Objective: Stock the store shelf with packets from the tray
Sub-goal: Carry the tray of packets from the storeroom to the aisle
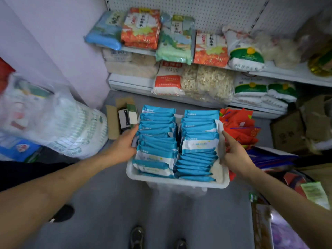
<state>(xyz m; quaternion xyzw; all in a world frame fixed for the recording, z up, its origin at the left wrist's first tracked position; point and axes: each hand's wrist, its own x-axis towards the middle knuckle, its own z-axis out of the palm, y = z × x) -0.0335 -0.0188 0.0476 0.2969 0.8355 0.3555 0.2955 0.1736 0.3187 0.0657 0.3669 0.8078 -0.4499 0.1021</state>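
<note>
My left hand [124, 146] and right hand [235, 155] grip the white tray [177, 182] at its left and right edges. Blue packets [158, 126] fill it in two rows. Red packets [240, 126] crowd its right edge, below the shelf [129, 81].

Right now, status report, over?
Left hand grips white tray left rim; right hand holds right rim. Blue packets in two rows. Shelf crowded with rice bags.

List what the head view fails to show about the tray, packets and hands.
Head view only.
Packets: print too small and blurred to read.
Tray: its support hidden beneath it; only a blurred white shape shows.
Right hand: lower fingers hidden by the tray's rim, grip unclear.
Shelf: right end cut off by the frame edge.
</note>
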